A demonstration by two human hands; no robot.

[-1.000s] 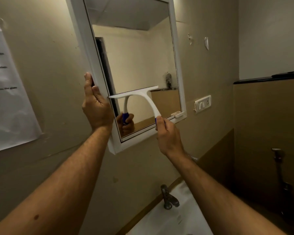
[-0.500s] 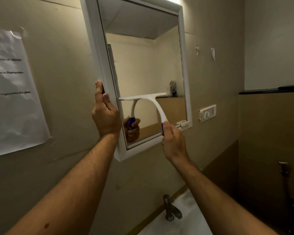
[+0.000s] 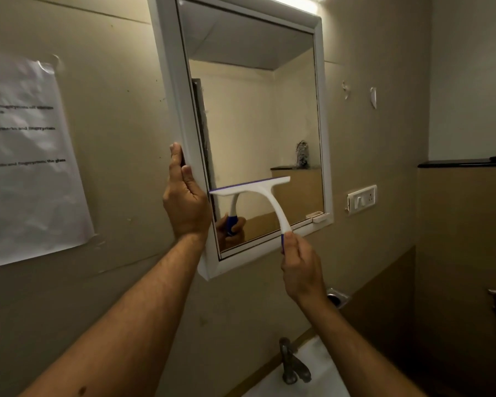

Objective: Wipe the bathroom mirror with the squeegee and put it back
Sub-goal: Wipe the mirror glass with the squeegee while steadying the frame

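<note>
**Squeegee on the lower glass, one hand on the frame**

Count first: one mirror [image 3: 258, 116], one squeegee [image 3: 258, 193], two hands, one tap [image 3: 294, 365], one sink [image 3: 318, 376], one paper sheet [image 3: 26, 156] and one switch plate [image 3: 361, 199].

The right hand [image 3: 301, 270] is wrapped around the blue end of the squeegee's handle, at about 5 o'clock from the blade. The blade lies against the lower part of the glass, tilted a bit up to the right, its left tip nearly at the frame's inner left edge. The left hand [image 3: 185, 207] is curled around the frame's outer left edge, fingers behind it, at 9 o'clock from the blade.

Lots of bare glass above the blade towards 12 o'clock, only a narrow strip below it before the bottom frame. Tap and sink sit at 6 o'clock, well apart from the mirror.
</note>
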